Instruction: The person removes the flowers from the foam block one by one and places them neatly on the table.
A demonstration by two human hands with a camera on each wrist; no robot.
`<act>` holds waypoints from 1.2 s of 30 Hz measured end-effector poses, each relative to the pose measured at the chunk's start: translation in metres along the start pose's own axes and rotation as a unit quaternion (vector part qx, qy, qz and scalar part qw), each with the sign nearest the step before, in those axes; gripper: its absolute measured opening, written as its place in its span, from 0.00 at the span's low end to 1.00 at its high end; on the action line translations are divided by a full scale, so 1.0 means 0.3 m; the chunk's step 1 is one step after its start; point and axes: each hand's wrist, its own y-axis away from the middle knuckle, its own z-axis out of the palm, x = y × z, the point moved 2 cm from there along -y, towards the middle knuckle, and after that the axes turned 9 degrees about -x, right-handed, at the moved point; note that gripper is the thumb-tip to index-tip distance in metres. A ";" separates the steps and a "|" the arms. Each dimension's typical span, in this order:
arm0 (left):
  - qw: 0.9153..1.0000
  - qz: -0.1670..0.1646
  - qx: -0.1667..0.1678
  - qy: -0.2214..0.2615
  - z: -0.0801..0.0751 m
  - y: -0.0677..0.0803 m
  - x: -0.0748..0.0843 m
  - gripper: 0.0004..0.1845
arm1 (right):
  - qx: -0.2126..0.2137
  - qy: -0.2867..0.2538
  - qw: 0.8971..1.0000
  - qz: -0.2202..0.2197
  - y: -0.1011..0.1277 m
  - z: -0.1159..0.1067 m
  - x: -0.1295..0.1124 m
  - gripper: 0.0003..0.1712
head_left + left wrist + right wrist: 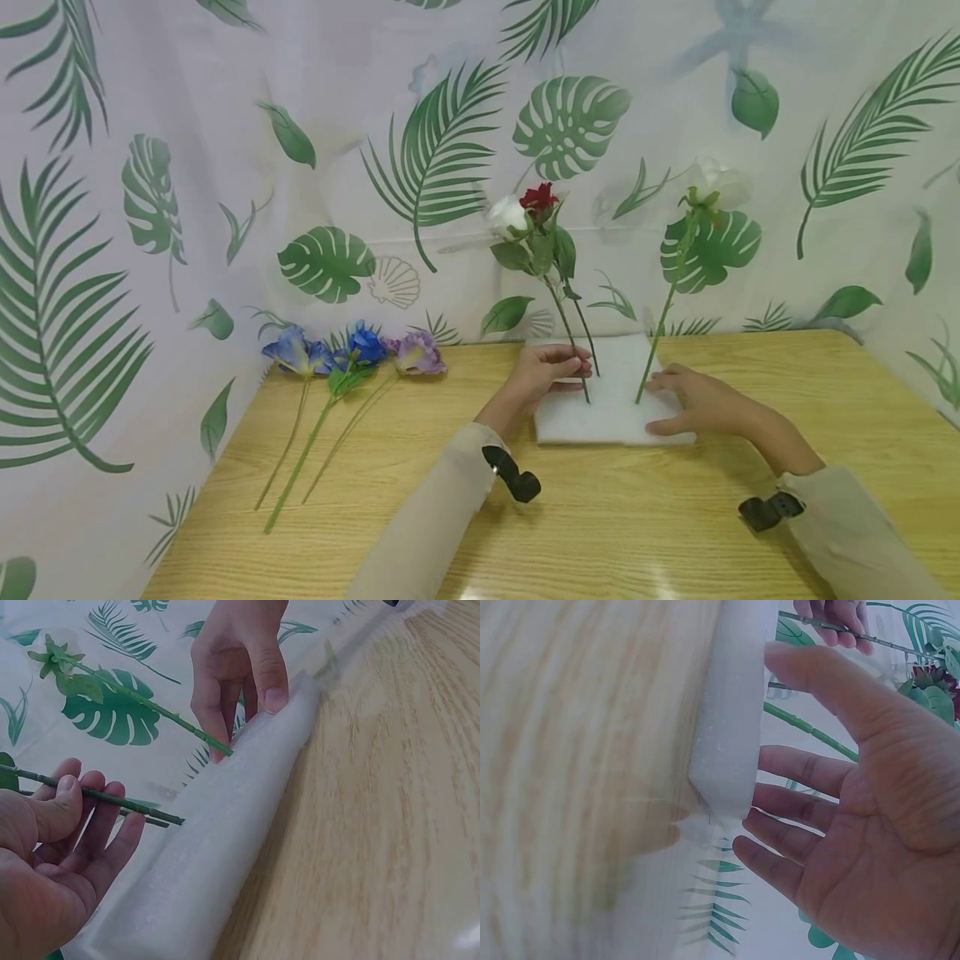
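6 flowers (3 upright, 3 lying), 1 foam pad, 2 hands.

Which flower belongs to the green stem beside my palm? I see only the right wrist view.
Observer: A white flower. Its stem stands in the white foam block, next to the right hand.
Operator: What does the left hand hold?
Observer: The left hand grips a stem below a red flower.
Operator: Are there other flowers?
Observer: Yes, three loose flowers lie on the table, far left of the foam.
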 end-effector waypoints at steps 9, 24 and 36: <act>0.999 0.032 0.002 0.004 -0.011 -0.004 0.033 0.14 | 0.001 0.001 1.000 -0.003 -0.009 0.001 -0.003 0.41; 0.998 0.034 -0.011 -0.052 -0.035 0.015 0.102 0.14 | -0.002 0.003 1.000 0.001 -0.006 -0.003 -0.002 0.42; 0.994 0.035 -0.033 -0.097 -0.070 0.060 0.146 0.14 | 0.001 0.002 1.000 -0.003 -0.004 0.001 -0.004 0.42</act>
